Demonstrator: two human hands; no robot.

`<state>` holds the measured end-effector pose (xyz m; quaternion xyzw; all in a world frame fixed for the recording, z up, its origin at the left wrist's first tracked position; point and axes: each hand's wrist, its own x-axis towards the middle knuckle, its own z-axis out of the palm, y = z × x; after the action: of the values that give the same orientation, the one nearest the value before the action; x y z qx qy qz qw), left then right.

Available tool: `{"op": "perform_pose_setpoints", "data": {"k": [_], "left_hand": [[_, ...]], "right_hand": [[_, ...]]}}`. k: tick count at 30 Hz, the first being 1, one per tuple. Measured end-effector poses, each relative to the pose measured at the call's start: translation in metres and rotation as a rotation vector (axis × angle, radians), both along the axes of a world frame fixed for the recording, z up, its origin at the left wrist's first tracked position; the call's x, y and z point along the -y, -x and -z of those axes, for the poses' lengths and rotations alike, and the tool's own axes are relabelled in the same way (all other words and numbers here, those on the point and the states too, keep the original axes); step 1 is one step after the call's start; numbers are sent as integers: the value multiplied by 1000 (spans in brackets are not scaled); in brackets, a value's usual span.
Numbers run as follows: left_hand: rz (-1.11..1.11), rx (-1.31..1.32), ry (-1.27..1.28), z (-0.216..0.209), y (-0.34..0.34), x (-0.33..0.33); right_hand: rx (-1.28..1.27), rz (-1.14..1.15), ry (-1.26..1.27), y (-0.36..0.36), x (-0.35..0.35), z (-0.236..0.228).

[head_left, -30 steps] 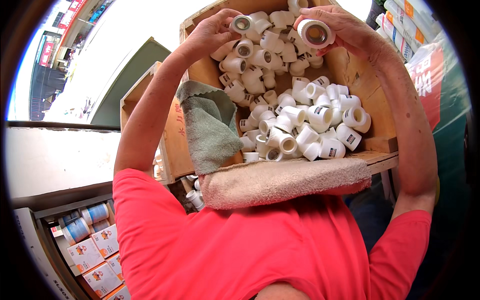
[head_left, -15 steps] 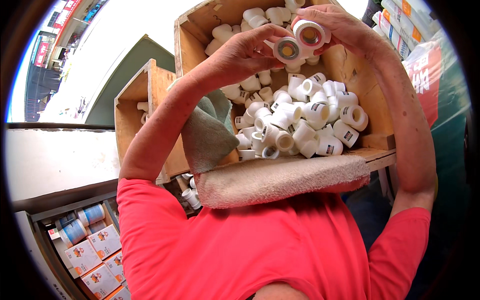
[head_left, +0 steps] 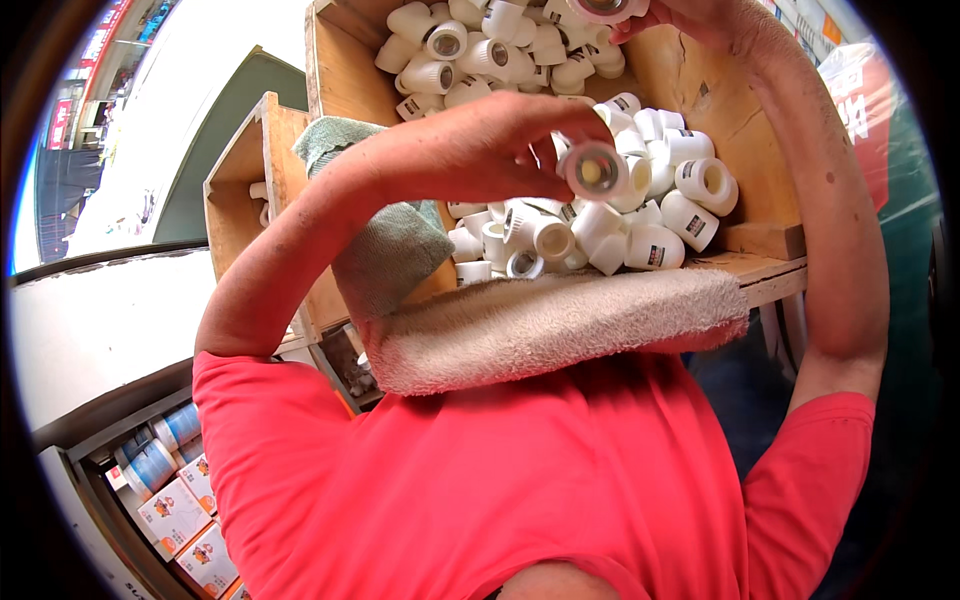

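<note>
Over the near half of a wooden bin [head_left: 735, 95], my left hand [head_left: 510, 140] is closed on a white plastic pipe fitting [head_left: 595, 172] with a metal ring in its mouth. At the top edge of the picture my right hand [head_left: 700, 22] grips another white pipe fitting [head_left: 606, 8], which is partly cut off. Loose white pipe fittings [head_left: 655, 247] lie heaped below and beside my left hand. A farther group of them [head_left: 490, 55] has metal-lined mouths. My left forearm covers part of the pile.
A folded beige towel [head_left: 550, 325] pads the bin's front edge. A green cloth [head_left: 395, 255] hangs over its left wall. Left of it stands a smaller wooden bin [head_left: 235, 200]. At lower left a drawer holds white boxes [head_left: 172, 515] and blue-and-white tubs [head_left: 150, 465].
My hands have moved apart. The left one has come down toward the near pile with its fitting, while the right one has gone up to the picture's top edge with the other.
</note>
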<state>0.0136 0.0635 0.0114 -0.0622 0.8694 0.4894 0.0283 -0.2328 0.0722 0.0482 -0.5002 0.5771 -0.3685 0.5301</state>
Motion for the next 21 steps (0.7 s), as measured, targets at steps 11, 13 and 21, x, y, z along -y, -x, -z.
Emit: {"op": "perform_pose_setpoints", "data": {"k": [11, 13, 21], "left_hand": [[185, 219, 192, -19, -24, -34], [188, 269, 135, -20, -27, -36], [178, 186, 130, -15, -40, -33]], "right_hand": [[17, 10, 35, 2, 1, 5], [7, -1, 35, 2, 1, 5], [-37, -37, 97, -1, -6, 2]]}}
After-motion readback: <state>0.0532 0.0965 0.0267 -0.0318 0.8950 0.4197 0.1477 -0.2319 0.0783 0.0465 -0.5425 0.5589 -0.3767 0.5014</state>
